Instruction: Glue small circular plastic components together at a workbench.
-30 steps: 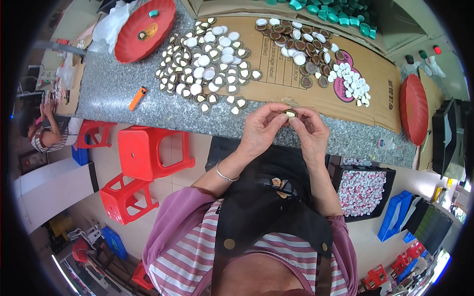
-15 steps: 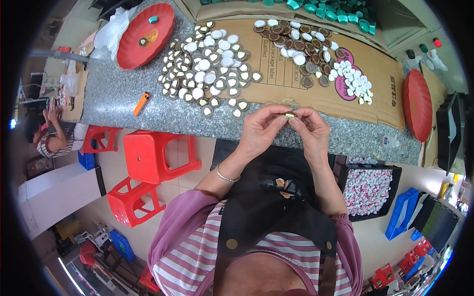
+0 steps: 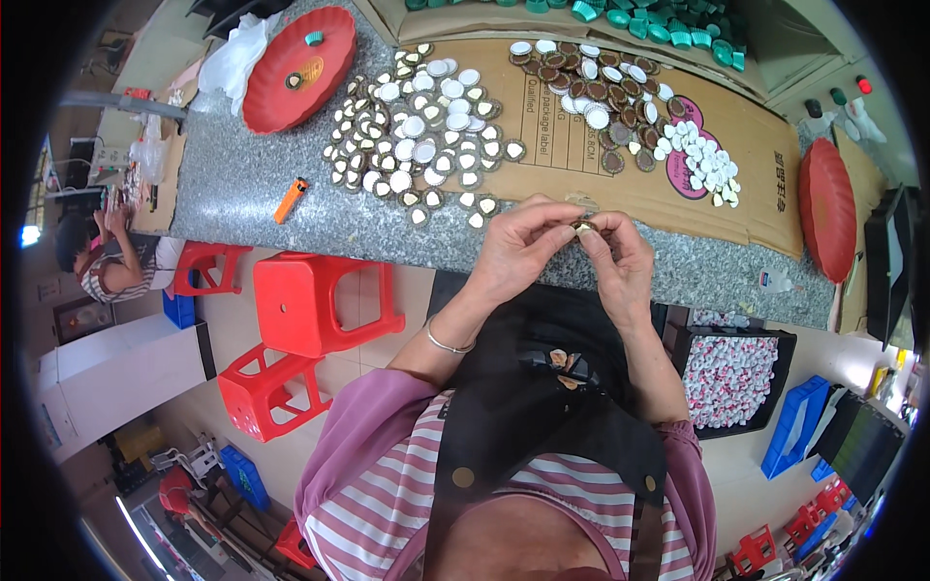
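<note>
Just above the near edge of the counter, my left hand (image 3: 523,242) and my right hand (image 3: 623,257) meet, fingertips pinched on one small round piece (image 3: 583,227) with a dark rim and a pale centre. Most of that piece is hidden by fingers. Beyond my left hand lies a spread of similar dark-rimmed discs (image 3: 441,163), many with a pale bit on top, mixed with plain white discs. Further off, beyond my right hand, are brown scalloped discs (image 3: 620,111) and a heap of small white pieces (image 3: 705,163).
The grey speckled counter (image 3: 223,189) holds a flat cardboard sheet (image 3: 756,208), an orange lighter (image 3: 290,200), red scalloped trays (image 3: 329,77) (image 3: 828,208) and a small clear bottle (image 3: 775,282). Green cups (image 3: 678,39) fill a box behind. Red stools (image 3: 300,305) stand below; another person (image 3: 114,257) sits far left.
Both hands still pinch the small round piece, with slight finger shifts around it. The whole view has moved slightly, so the counter and stools appear a little further right.
</note>
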Demonstrator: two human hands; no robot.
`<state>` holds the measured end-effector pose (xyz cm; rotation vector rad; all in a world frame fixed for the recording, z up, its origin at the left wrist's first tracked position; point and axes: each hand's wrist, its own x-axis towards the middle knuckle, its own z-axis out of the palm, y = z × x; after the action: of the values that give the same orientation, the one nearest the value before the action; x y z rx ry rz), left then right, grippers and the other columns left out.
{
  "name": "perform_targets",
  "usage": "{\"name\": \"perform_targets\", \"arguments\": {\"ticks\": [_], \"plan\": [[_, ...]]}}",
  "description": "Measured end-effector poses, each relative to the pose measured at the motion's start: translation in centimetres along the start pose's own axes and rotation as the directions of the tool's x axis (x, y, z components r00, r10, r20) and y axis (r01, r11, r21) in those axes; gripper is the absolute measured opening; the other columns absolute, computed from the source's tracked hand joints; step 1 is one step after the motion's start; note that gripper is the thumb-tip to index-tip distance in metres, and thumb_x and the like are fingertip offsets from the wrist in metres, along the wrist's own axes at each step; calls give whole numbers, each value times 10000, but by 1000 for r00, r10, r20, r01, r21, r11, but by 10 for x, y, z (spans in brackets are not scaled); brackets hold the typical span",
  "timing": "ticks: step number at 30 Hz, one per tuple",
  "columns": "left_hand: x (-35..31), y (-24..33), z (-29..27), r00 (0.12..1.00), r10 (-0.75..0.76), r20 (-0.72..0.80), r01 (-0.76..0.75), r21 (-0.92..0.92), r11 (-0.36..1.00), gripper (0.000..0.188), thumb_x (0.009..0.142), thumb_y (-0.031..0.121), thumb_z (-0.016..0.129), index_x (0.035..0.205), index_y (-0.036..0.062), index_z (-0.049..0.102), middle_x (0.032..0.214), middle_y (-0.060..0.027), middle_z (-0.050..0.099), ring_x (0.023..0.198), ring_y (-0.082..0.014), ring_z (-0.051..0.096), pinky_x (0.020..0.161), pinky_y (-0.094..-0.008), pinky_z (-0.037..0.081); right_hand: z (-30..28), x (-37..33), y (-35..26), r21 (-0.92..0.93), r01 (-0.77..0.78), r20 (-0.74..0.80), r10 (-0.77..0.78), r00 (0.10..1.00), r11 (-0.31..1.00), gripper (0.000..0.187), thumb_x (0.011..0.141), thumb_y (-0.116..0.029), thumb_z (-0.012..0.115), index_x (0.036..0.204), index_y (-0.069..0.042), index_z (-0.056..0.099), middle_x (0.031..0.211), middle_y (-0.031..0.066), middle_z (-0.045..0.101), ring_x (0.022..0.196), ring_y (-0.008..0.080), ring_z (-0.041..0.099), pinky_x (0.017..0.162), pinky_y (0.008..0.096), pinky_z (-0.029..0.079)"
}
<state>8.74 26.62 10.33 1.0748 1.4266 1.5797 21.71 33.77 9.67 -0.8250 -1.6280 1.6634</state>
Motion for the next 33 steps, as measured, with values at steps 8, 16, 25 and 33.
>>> {"name": "perform_targets", "arguments": {"ticks": [8, 16, 25, 33], "plan": [[8, 27, -14, 975, 68, 211, -137, 331, 934, 216, 813, -62, 561, 1012, 1, 616, 903, -46, 587, 844, -109, 568, 726, -223, 478, -8, 4, -11, -310, 141, 138, -103, 985, 940, 98, 821, -68, 610, 876, -13, 550, 789, -4, 582, 748, 74, 518, 708, 225, 432], [-1, 3, -5, 997, 5, 72, -1, -46, 999, 231, 815, -75, 542, 1010, 17, 627, 968, -54, 541, 869, -112, 556, 748, -232, 479, 3, -2, 7, 389, -119, 84, 93, 992, 914, 125, 861, -105, 576, 948, -21, 542, 830, -29, 549, 751, 25, 493, 696, 182, 406], [0, 15, -9, 998, 39, 45, -44, 128, 991, 225, 808, -61, 554, 982, 46, 647, 872, -41, 571, 826, -117, 563, 708, -228, 476, 2, -1, -4, 226, -131, 127, 105, 986, 965, 155, 880, -79, 544, 1003, 15, 550, 906, 38, 625, 835, 72, 577, 762, 211, 449], [-1, 8, -7, 998, 59, 25, -59, 3, 998, 228, 790, -68, 582, 991, 26, 636, 952, -57, 535, 872, -121, 538, 750, -229, 457, 8, -2, 2, 434, -115, 76, 90, 993, 894, 156, 888, -105, 535, 998, -4, 577, 911, 47, 627, 838, 109, 590, 781, 251, 462]]}}
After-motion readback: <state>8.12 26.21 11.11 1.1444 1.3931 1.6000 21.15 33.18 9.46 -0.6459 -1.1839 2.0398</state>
